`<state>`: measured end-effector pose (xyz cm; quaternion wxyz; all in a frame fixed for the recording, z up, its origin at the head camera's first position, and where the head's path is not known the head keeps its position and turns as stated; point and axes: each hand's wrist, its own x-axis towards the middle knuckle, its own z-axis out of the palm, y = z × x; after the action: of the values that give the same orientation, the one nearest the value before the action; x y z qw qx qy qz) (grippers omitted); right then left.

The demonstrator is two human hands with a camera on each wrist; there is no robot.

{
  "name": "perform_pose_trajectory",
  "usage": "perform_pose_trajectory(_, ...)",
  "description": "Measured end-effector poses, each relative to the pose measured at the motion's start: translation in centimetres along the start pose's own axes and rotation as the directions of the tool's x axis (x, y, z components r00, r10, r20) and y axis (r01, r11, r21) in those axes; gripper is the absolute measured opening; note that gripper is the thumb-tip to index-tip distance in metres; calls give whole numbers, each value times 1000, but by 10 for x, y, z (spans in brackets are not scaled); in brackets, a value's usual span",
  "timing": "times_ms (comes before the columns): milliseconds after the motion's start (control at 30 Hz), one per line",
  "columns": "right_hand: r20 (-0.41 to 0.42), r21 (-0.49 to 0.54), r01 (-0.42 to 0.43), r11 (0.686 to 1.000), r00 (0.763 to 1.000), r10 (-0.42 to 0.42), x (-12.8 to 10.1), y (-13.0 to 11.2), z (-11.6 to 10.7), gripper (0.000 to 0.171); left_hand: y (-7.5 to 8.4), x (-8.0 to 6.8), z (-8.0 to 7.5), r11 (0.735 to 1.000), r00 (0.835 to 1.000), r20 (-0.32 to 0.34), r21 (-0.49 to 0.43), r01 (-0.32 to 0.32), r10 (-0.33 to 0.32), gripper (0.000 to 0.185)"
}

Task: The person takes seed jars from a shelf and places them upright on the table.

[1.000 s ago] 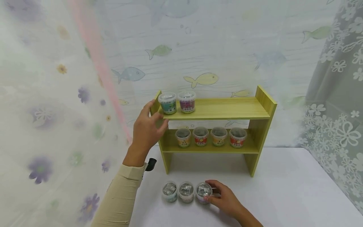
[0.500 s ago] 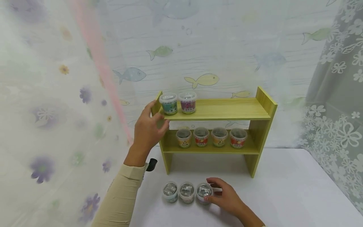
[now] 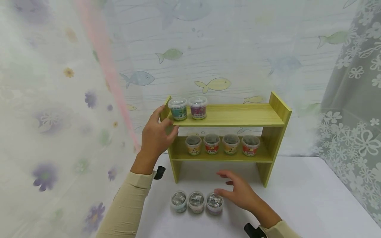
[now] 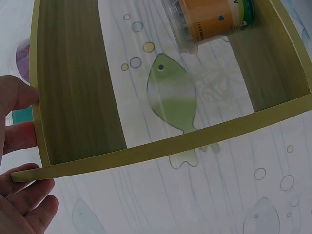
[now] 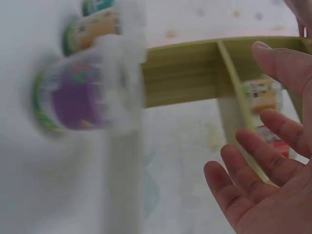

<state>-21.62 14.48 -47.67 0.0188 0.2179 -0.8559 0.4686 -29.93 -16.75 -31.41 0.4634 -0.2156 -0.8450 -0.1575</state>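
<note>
While the left hand (image 3: 155,135) gripped the wooden shelf's (image 3: 235,116) end, the right hand (image 3: 238,191) hovered, fingers spread, beside a purple tub (image 3: 214,203).

Just right of the left fingers (image 3: 157,113) stand a teal tub (image 3: 178,109) and a purple tub (image 3: 198,107), side by side. Four lidded tubs (image 3: 221,144) sit in a row lower down, beyond the right fingers (image 3: 226,174). A fish-print backdrop (image 3: 212,83) hangs behind them all.
</note>
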Motion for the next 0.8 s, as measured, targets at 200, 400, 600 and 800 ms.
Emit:
perform_pose_trajectory(200, -17, -49, 99, 994, 995, -100, 13, -17, -15, 65, 0, 0, 2, 1000, 1000, -1, 12, -1, 1, 20)
perform_pose_trajectory(400, -39, -74, 211, 975, 976, -214, 21, -31, -26, 63, 1, -1, 1, 1000, 1000, -6, 6, -9, 9, 20)
perform_pose_trajectory(600, -30, -102, 292, 951, 955, -296, 29, -52, -37, 60, -1, -2, 0, 1000, 1000, -11, 16, -9, 9, 20)
perform_pose_trajectory(800, -76, -186, 418, 889, 896, -437, 41, -76, -50, 52, -1, -2, 1, 1000, 1000, -9, 2, -17, 17, 20)
